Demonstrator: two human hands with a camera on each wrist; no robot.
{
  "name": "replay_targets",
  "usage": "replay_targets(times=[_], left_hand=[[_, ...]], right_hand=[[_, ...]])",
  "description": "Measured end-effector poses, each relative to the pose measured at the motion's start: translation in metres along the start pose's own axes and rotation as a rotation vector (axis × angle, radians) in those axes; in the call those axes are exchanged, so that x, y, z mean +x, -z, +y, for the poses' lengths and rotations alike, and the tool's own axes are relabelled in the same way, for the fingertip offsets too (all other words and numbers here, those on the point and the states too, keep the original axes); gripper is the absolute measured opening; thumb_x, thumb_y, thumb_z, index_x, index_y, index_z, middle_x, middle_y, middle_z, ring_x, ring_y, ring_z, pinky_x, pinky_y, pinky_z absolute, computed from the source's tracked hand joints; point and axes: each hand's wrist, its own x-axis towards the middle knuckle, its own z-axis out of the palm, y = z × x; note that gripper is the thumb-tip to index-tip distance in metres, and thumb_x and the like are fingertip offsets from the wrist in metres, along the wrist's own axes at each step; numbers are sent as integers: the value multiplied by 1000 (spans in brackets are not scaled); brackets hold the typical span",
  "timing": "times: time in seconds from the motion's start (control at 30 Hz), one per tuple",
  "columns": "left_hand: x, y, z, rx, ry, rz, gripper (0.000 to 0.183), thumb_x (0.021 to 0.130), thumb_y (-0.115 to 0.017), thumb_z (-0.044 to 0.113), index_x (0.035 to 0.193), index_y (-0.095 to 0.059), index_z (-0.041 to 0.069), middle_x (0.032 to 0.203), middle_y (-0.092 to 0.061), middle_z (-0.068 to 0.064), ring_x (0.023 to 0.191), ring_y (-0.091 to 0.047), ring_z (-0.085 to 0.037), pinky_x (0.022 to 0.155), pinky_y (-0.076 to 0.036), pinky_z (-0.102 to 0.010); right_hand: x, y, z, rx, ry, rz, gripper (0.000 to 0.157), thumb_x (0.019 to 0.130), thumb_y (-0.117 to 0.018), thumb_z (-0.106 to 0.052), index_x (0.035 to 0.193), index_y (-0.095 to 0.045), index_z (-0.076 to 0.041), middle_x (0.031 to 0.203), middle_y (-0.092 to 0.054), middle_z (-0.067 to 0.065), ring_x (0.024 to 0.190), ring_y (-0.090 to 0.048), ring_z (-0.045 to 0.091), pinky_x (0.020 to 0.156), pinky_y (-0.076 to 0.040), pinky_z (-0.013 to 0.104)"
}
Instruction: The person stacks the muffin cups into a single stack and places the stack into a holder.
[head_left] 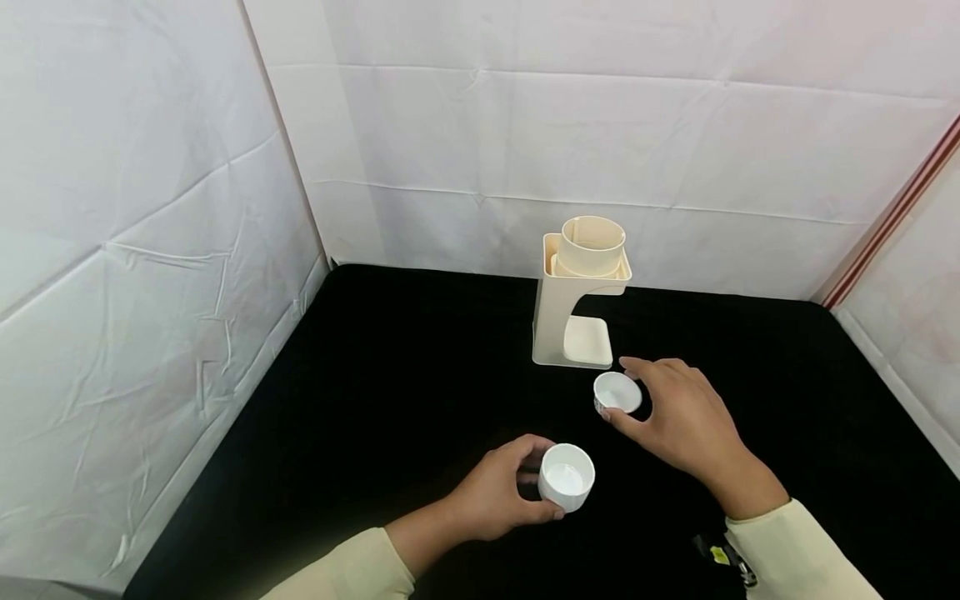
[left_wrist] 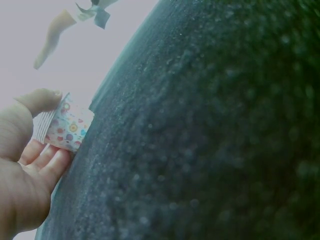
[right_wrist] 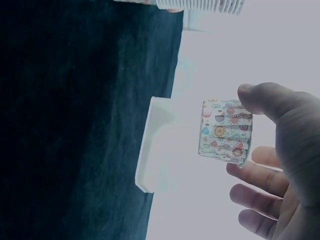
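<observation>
Low over the black table, my left hand (head_left: 491,496) grips a short stack of white paper baking cups (head_left: 567,477), thumb on one side and fingers on the other. Several nested rims and a colourful printed pattern show on the stack (left_wrist: 65,125) in the left wrist view. Farther forward, my right hand (head_left: 686,417) pinches a single paper baking cup (head_left: 618,392) between thumb and fingers, its opening upward. The same print covers this cup (right_wrist: 225,131) in the right wrist view. Just beyond it stands a cream dispenser (head_left: 553,312) with a round tube (head_left: 592,258) on top.
The dispenser's low base tray (head_left: 587,340) faces the right hand. A black cloth covers the table (head_left: 420,358), and white sheets (head_left: 480,133) hang behind and at both sides. A small dark item with a yellow tag (head_left: 720,554) lies by the right sleeve.
</observation>
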Motion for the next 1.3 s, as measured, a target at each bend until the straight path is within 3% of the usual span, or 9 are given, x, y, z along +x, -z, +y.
replay_targets(times=[0.53, 0.7, 1.3], left_hand=[[0, 0, 0, -5, -7, 0, 66, 82, -88, 13, 138, -52, 13, 130, -59, 4, 117, -60, -8, 97, -52, -19], [1, 0, -1, -12, -1, -6, 66, 83, -88, 13, 138, -52, 13, 130, -59, 4, 117, -61, -8, 97, -52, -19], [2, 0, 0, -3, -24, 2, 65, 82, -88, 12, 136, -53, 12, 128, -60, 4, 116, -61, -7, 97, -52, -20]], right_hand=[[-7, 11, -18, 17, 34, -22, 70, 80, -85, -49, 134, -65, -10, 122, -69, 10, 115, -60, 33, 92, -52, 60], [-10, 14, -21, 20, 55, -28, 71, 80, -86, -49, 135, -65, -11, 122, -69, 9, 115, -60, 32, 96, -50, 60], [-17, 24, -38, 55, 134, -1, 72, 76, -89, -49, 132, -67, -10, 119, -71, 2, 115, -60, 25, 92, -55, 51]])
